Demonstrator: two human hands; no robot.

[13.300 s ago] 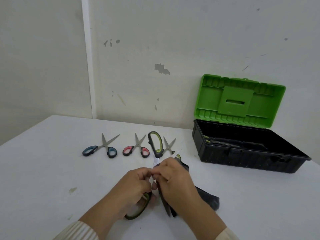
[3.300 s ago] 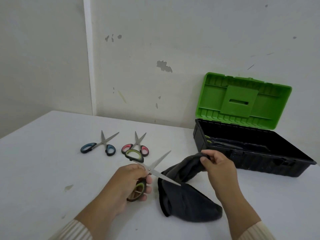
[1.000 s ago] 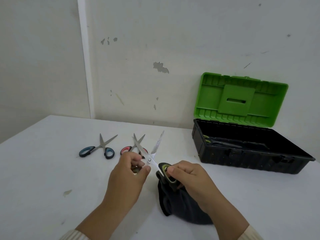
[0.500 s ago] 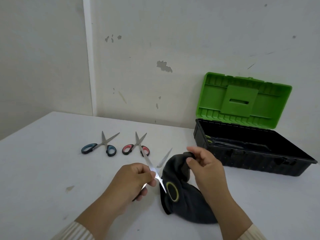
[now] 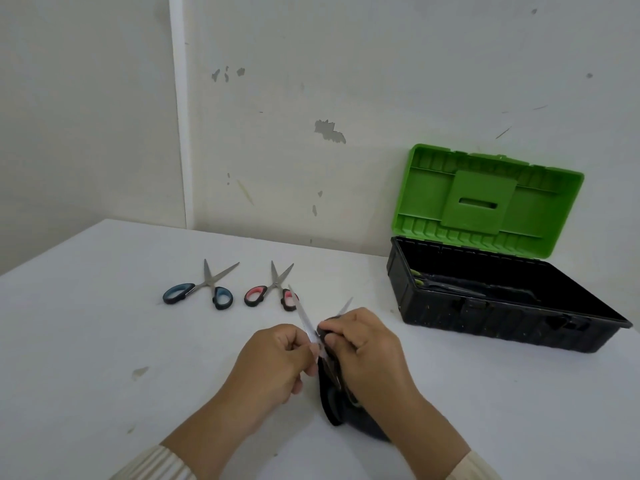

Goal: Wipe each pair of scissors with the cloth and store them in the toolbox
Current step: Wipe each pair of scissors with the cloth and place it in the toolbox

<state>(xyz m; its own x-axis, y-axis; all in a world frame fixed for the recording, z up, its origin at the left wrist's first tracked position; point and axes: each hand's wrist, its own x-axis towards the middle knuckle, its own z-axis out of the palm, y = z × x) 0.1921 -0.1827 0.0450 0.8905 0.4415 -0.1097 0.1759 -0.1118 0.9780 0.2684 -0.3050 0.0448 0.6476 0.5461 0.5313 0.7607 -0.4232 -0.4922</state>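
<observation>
Kept the table [image 5: 86,341] as it was half a second before. Left the toolbox [image 5: 485,317] open by the far right edge, its green lid [image 5: 485,199] standing up, and what looked like a stored pair [image 5: 446,285] lying inside along the far wall. Left also the blue-handled scissors [image 5: 207,287] and the red-handled scissors [image 5: 273,287] flat near the far edge, left of the middle, blades apart, judged as not yet wiped.

Changed only the part near the front edge. Brought the cloth [image 5: 332,403], lifted clear of the steel half a second before, back against the held scissors [image 5: 304,317]. Judged this as one more wiping stroke on the same pair, so not ready for storing, with two pairs more waiting after it.

Held the left hand [image 5: 273,362] as a loose fist, thumb and forefinger pinching one blade low, the blade pointing up and away toward the red handles. Pressed the right hand [image 5: 367,348] against the left, fingers [image 5: 341,332] curled round a fold of cloth and, it seemed, clamped through it on the second blade, only its tip showing above the knuckles. Could not see the handles, hidden under hands and cloth.
</observation>
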